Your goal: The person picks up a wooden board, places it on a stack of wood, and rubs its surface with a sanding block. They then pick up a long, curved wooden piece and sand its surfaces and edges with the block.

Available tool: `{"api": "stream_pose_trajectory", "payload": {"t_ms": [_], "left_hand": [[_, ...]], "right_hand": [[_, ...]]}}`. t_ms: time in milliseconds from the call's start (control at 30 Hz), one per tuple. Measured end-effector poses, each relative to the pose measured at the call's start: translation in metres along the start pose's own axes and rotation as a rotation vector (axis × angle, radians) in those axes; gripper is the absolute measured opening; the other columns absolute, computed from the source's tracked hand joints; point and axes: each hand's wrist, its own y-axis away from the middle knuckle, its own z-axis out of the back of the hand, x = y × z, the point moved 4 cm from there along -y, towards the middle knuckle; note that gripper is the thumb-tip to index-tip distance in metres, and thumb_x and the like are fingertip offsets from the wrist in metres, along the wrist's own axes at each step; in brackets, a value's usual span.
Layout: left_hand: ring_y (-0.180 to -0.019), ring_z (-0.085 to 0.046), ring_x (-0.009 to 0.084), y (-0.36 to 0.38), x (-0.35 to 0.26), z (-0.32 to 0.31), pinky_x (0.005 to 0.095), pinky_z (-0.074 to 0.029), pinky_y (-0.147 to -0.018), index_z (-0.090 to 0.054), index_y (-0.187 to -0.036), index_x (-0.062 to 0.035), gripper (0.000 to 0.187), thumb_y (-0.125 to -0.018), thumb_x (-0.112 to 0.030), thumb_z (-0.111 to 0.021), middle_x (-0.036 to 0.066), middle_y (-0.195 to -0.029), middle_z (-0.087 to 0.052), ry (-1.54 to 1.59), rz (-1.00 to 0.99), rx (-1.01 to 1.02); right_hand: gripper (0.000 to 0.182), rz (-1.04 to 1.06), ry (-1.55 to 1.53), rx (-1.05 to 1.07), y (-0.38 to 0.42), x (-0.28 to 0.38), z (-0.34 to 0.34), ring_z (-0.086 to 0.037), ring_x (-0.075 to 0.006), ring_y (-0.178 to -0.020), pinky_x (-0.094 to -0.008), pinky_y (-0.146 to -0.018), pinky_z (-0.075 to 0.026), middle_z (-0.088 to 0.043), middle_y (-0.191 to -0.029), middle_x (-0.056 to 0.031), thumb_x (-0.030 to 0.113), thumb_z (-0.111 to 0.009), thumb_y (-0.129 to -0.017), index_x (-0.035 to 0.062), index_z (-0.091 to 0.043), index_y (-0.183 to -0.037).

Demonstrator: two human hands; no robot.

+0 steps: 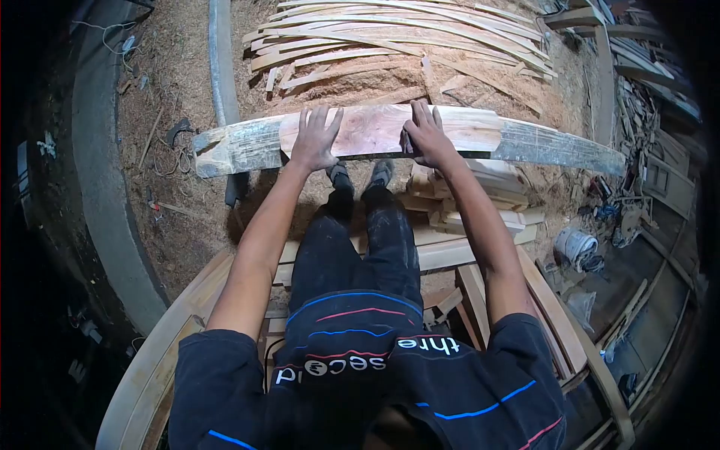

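A short pinkish wooden board (375, 131) lies across a long, whitish, worn plank (562, 146) in front of me. My left hand (315, 140) rests on the board's left part, fingers stretched out and spread toward the far edge. On the board right of centre is my right hand (430, 136), its fingers bent around a small dark object (407, 142) at its inner side. What that object is cannot be made out, since the hand partly covers it.
Thin curved wooden strips (405, 34) lie on sawdust beyond the plank. Stacked wood blocks (487, 187) sit below its right half. A white bucket (576, 246) stands at right. Curved wooden frame pieces (161, 360) surround my legs. A grey pipe (220, 60) runs at upper left.
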Motion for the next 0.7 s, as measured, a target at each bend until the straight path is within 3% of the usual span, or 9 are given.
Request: {"api": "stream_pose_trajectory", "payload": {"t_ms": [33, 333, 467, 533, 567, 600, 667, 700], "left_hand": [[-0.140, -0.038, 0.0433, -0.003, -0.001, 0.001, 0.0623, -0.020, -0.122, -0.036, -0.157, -0.0093, 0.119, -0.051, -0.028, -0.086, 0.026, -0.145, -0.042, -0.017, -0.015, -0.014], [-0.145, -0.034, 0.0410, -0.001, -0.005, 0.002, 0.0589, -0.018, -0.125, -0.037, -0.157, -0.0099, 0.124, -0.049, -0.038, -0.091, 0.025, -0.149, -0.041, -0.021, 0.006, -0.015], [-0.147, -0.032, 0.0389, -0.004, -0.009, 0.003, 0.0591, -0.017, -0.125, -0.031, -0.160, -0.0114, 0.130, -0.050, -0.044, -0.092, 0.022, -0.152, -0.039, -0.082, 0.075, 0.095], [-0.148, -0.032, 0.0385, -0.005, -0.009, 0.001, 0.0591, -0.016, -0.126, -0.030, -0.160, -0.0119, 0.129, -0.051, -0.045, -0.092, 0.022, -0.153, -0.038, -0.094, 0.082, 0.091], [-0.148, -0.032, 0.0381, -0.004, -0.009, -0.001, 0.0591, -0.016, -0.126, -0.029, -0.160, -0.0125, 0.129, -0.052, -0.045, -0.092, 0.022, -0.153, -0.038, -0.096, 0.085, 0.090], [-0.148, -0.032, 0.0381, -0.004, -0.009, 0.000, 0.0591, -0.016, -0.126, -0.029, -0.160, -0.0125, 0.129, -0.052, -0.045, -0.092, 0.022, -0.153, -0.038, -0.103, 0.090, 0.086], [-0.148, -0.032, 0.0377, -0.002, -0.011, 0.002, 0.0587, -0.015, -0.126, -0.030, -0.160, -0.0134, 0.126, -0.053, -0.042, -0.092, 0.022, -0.154, -0.038, -0.093, 0.094, 0.086], [-0.148, -0.032, 0.0377, -0.001, -0.010, 0.001, 0.0587, -0.015, -0.126, -0.030, -0.160, -0.0134, 0.126, -0.053, -0.042, -0.092, 0.022, -0.154, -0.038, -0.098, 0.095, 0.081]], "right_hand": [[0.078, 0.008, -0.028, -0.075, 0.001, -0.002, 0.000, -0.022, -0.0503, -0.151, -0.0684, -0.121, -0.018, -0.023, -0.161, -0.0324, 0.015, -0.093, -0.057, 0.0092, -0.047, -0.119], [0.076, -0.018, -0.063, -0.026, 0.003, -0.009, -0.008, -0.022, -0.0502, -0.151, -0.0677, -0.121, -0.018, -0.026, -0.160, -0.0302, 0.014, -0.091, -0.056, 0.0096, -0.047, -0.118], [0.073, 0.008, -0.127, -0.069, 0.007, -0.014, -0.014, -0.021, -0.0493, -0.153, -0.0666, -0.122, -0.015, -0.026, -0.160, -0.0299, 0.012, -0.089, -0.059, 0.0098, -0.048, -0.119], [0.076, 0.046, -0.157, -0.122, 0.005, -0.018, -0.018, -0.016, -0.0493, -0.154, -0.0650, -0.122, -0.011, -0.021, -0.164, -0.0285, 0.018, -0.087, -0.064, 0.0131, -0.048, -0.129], [0.085, 0.041, -0.167, -0.135, 0.005, -0.021, -0.021, -0.016, -0.0475, -0.155, -0.0666, -0.121, -0.011, -0.021, -0.165, -0.0273, 0.031, -0.090, -0.068, 0.0152, -0.046, -0.138], [0.085, 0.048, -0.168, -0.141, 0.003, -0.017, -0.019, -0.016, -0.0475, -0.155, -0.0666, -0.121, -0.011, -0.021, -0.165, -0.0273, 0.031, -0.090, -0.068, 0.0152, -0.046, -0.138], [0.084, -0.037, -0.324, -0.284, 0.006, -0.009, -0.015, -0.021, -0.0459, -0.154, -0.0673, -0.121, -0.012, -0.028, -0.161, -0.0297, 0.047, -0.087, -0.070, 0.0154, -0.048, -0.139], [0.096, -0.096, -0.286, -0.374, 0.008, -0.003, -0.017, -0.030, -0.0468, -0.150, -0.0687, -0.119, -0.017, -0.035, -0.156, -0.0303, 0.062, -0.082, -0.067, 0.0139, -0.048, -0.143]]}}
